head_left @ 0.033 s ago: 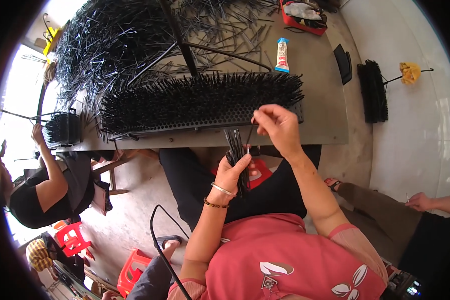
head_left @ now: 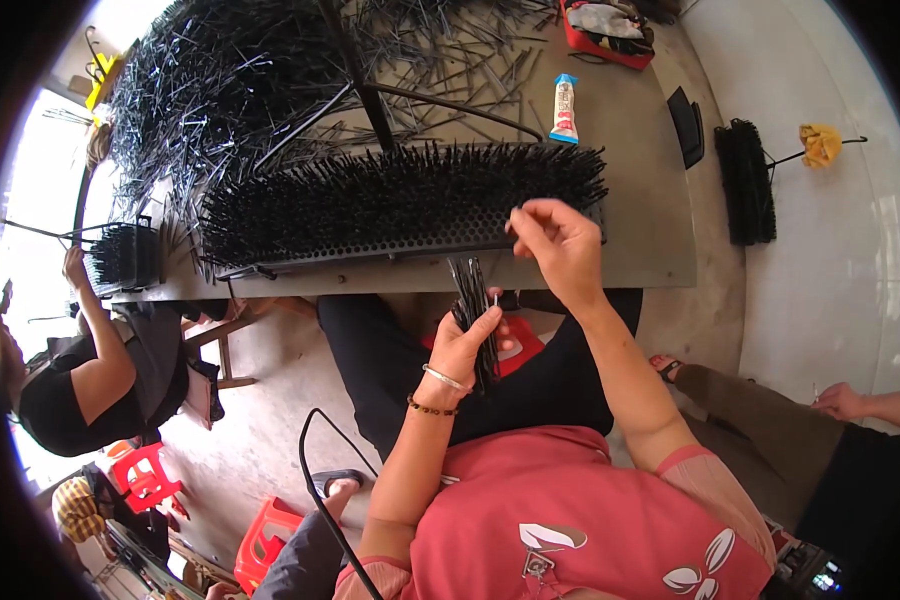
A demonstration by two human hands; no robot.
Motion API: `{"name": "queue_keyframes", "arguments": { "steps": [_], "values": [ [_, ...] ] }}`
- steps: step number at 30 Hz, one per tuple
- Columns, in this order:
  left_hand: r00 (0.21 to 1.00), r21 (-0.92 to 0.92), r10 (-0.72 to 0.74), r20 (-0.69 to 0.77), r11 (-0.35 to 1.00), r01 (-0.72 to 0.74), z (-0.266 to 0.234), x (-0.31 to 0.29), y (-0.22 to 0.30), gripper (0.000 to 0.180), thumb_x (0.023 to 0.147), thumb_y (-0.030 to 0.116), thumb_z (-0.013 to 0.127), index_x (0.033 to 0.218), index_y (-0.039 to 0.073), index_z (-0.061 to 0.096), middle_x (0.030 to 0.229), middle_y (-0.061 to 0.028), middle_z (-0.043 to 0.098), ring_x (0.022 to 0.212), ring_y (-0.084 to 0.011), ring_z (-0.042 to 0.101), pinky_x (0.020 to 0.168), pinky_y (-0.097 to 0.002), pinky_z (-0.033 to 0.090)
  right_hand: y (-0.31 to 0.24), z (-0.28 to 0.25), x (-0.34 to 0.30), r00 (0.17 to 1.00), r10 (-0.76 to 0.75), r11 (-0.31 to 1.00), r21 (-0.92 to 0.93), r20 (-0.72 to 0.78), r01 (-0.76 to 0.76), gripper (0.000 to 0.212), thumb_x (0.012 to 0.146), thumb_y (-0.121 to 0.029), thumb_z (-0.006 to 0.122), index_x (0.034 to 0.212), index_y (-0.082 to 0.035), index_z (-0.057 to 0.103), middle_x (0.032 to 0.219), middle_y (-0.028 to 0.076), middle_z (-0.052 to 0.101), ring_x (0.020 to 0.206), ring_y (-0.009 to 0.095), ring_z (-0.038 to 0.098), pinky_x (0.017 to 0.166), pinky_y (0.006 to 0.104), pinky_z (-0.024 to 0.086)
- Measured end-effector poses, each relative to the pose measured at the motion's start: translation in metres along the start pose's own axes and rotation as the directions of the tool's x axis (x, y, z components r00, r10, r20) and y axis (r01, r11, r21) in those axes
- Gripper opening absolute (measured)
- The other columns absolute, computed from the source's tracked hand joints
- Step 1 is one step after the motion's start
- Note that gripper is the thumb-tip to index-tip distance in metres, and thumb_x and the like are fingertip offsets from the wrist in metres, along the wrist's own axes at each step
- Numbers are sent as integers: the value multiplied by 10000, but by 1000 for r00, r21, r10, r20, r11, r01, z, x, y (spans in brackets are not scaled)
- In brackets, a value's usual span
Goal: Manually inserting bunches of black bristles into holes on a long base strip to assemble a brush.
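Observation:
My left hand [head_left: 467, 345] is closed around a bundle of thin black rods [head_left: 473, 310], held upright over my lap just off the table's near edge. Above and to the right, my right hand [head_left: 560, 245] pinches thumb and forefinger together by the right end of a long black perforated rack [head_left: 440, 238]. What sits in that pinch is too small to make out. Black rods [head_left: 370, 195] stand densely in most of the rack's holes, while a strip of bare holes shows along its near right side.
A large heap of loose black rods [head_left: 220, 80] covers the back left of the table [head_left: 635, 200]. A wrapped snack [head_left: 564, 108] and a red box [head_left: 610, 35] lie at the back right. Another person's arm [head_left: 105, 320] works at a smaller rack [head_left: 125, 255] on the left.
My right hand has shifted slightly upward. The thin black rod that hung below its fingertips no longer shows there. My left hand and its bundle stay put.

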State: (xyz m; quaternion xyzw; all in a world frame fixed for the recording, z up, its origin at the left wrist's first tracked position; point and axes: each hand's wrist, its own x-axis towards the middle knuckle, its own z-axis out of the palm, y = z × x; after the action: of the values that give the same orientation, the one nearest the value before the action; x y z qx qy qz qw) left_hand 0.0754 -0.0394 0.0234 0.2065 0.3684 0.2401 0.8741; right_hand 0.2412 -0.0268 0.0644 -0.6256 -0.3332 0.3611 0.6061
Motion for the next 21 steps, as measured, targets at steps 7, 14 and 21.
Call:
{"name": "queue_keyframes", "arguments": {
  "steps": [7,14,21],
  "values": [
    [999,-34,-25,32,999,26,0,1,1,247,901,96,571,1130,9,543,742,-48,559,649,-141,581,612,-282,531,8,21,27,878,-478,849,-252,7,464,93,827,-27,665,902,21,636,745,6,632,593,38,556,534,182,443],
    [1000,-67,-19,12,998,20,0,-1,4,233,895,72,583,1114,14,532,771,-49,566,664,-135,584,650,-299,567,13,28,29,850,-527,792,-351,22,500,84,809,-23,675,874,11,635,704,12,615,555,39,528,498,187,424],
    [999,-86,-42,33,995,45,-7,0,2,239,872,33,579,1103,12,526,803,-70,588,722,-161,620,681,-316,577,11,30,29,849,-527,776,-392,30,495,84,803,-19,673,873,7,633,712,22,622,537,42,526,473,185,421]
  ]
}}
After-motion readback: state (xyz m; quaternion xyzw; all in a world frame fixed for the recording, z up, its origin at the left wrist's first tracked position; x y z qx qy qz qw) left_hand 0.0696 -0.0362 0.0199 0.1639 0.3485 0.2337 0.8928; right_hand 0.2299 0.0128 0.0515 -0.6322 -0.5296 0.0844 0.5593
